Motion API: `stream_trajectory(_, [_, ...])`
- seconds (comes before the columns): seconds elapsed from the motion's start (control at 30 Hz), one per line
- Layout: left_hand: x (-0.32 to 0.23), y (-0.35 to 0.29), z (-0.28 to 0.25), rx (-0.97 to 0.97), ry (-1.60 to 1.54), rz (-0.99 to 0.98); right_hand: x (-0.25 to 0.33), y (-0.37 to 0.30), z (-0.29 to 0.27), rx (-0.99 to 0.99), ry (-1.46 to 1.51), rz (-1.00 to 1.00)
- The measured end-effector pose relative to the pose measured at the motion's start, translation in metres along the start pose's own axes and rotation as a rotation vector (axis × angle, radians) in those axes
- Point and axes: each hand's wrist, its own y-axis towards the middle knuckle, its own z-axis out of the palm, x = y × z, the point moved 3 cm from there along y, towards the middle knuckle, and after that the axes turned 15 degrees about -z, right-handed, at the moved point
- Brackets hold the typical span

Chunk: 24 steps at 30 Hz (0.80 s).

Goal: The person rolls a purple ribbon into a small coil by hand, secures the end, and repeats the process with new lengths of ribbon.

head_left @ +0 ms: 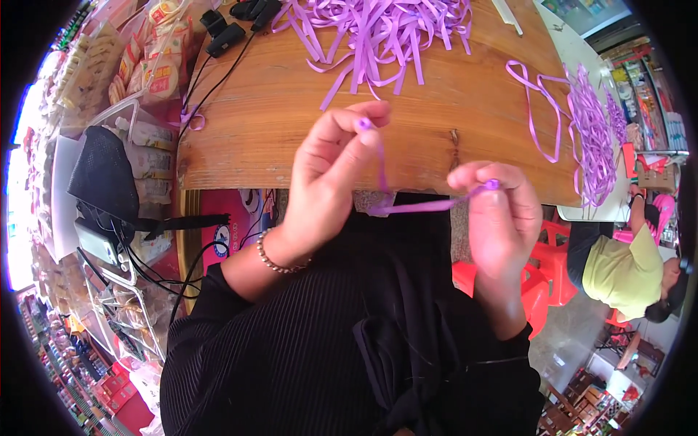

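Observation:
Between my two hands hangs a purple ribbon (418, 208), sagging in front of the table's near edge. My left hand (331, 163) pinches one end between thumb and forefinger, where a small purple knot or bead shows. My right hand (505, 214), lower and to the right, pinches the other end, with a similar purple bit at the fingertips. Beyond my hands a loose heap of purple ribbons (385, 36) lies on the wooden table (291, 138). A bundle of looped purple ribbons (592, 138) lies at the table's right side.
Black cables and a black adapter (224, 38) lie at the table's left. Left of it stands a rack with packaged snacks (156, 73) and a black bag (103, 174). Red plastic stools (549, 269) are at the right, near a person in a yellow shirt (622, 272).

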Motion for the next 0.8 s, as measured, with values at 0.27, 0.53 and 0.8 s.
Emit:
stream_trajectory(0.27, [-0.005,-0.013,0.009,0.252,0.264,-0.274,0.009,0.001,0.003,0.116,-0.208,0.158])
stream_trajectory(0.53, [-0.006,-0.016,0.015,0.272,0.416,-0.095,0.008,0.001,0.004,0.194,-0.429,0.002])
stream_trajectory(0.8, [-0.004,-0.018,0.015,0.248,0.414,0.008,0.017,0.002,0.014,0.217,-0.585,-0.066])
